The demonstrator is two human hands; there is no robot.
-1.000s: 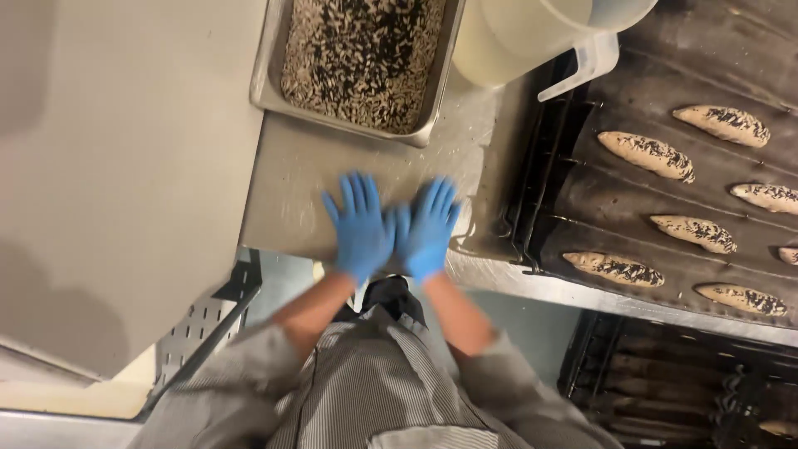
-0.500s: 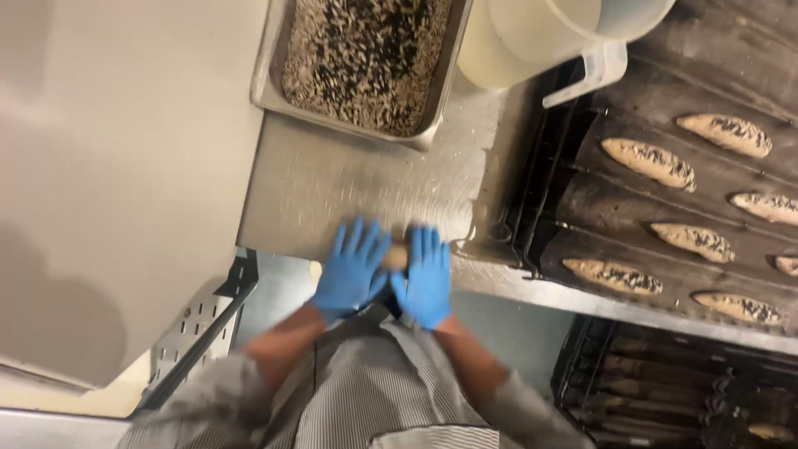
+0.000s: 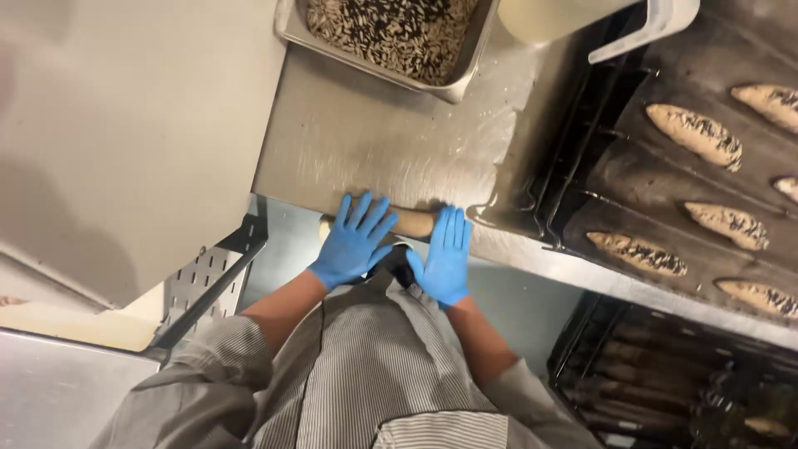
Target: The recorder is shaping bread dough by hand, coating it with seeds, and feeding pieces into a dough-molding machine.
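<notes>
Both my hands wear blue gloves and lie flat, fingers spread, on a long roll of pale dough (image 3: 413,221) at the near edge of a steel worktop (image 3: 391,145). My left hand (image 3: 356,241) presses the roll's left part, and my right hand (image 3: 445,255) covers its right end. Only the dough's middle and its left tip show between and beside the gloves. Neither hand grips anything.
A steel pan of mixed dark and light seeds (image 3: 391,33) stands at the back of the worktop, next to a pale plastic tub (image 3: 557,15). To the right, a dark baking tray (image 3: 665,179) holds several seeded dough loaves (image 3: 697,136). A perforated metal bracket (image 3: 204,283) is lower left.
My hands have slid back toward the near edge of the worktop and moved apart. The dough under them has stretched into a longer roll.
</notes>
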